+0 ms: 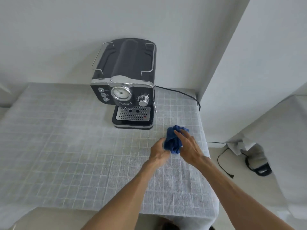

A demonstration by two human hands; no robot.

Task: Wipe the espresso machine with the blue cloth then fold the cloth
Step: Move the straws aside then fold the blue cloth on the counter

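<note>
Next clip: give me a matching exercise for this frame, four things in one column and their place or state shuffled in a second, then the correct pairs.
Things:
1. blue cloth
2. espresso machine
3. power cord
4. drip tray

Places or states:
A. runs from the machine's right side towards the table's far right corner
B. bunched up between the left hand and right hand
C. stands upright at the back of the table, by the wall
D. perforated metal, at the machine's front base

Pairs: 1-B, 2-C, 3-A, 4-D
</note>
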